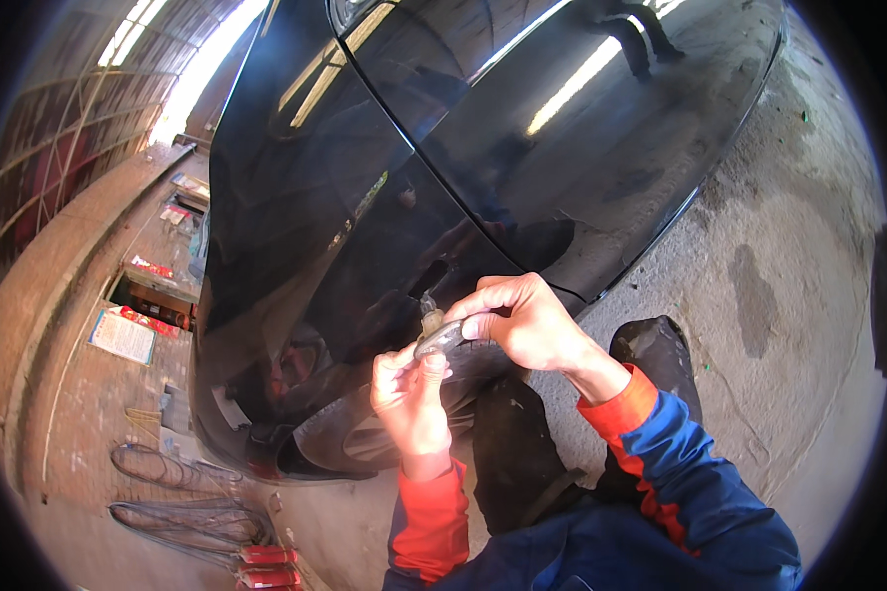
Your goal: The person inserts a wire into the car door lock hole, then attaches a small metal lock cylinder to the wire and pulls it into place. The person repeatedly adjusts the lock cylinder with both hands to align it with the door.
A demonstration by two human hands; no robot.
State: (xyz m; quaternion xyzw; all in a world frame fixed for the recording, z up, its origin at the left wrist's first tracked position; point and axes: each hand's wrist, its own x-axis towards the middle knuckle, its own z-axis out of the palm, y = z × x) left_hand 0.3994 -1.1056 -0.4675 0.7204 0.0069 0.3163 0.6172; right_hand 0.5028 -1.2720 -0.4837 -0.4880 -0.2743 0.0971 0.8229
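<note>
In front of a black car's fender (296, 246), both my hands hold a small grey oval side lamp (442, 340). My left hand (411, 399) pinches its lower left end between thumb and fingers. With thumb and forefinger, my right hand (527, 320) grips the upper right end. A pale socket piece (431, 318) sits right behind the lamp, close to a small dark opening (431, 277) in the fender. Whether the socket is joined to the lamp, I cannot tell. Just below the hands is the car's wheel (360, 433).
The car door (601, 128) stretches away at upper right, beside a rough concrete floor (788, 217) with a dark stain (752, 300). Coiled cables (172, 468) and red objects (268, 568) lie at lower left. A wooden structure (79, 256) holds a white sheet (122, 335) and red packets.
</note>
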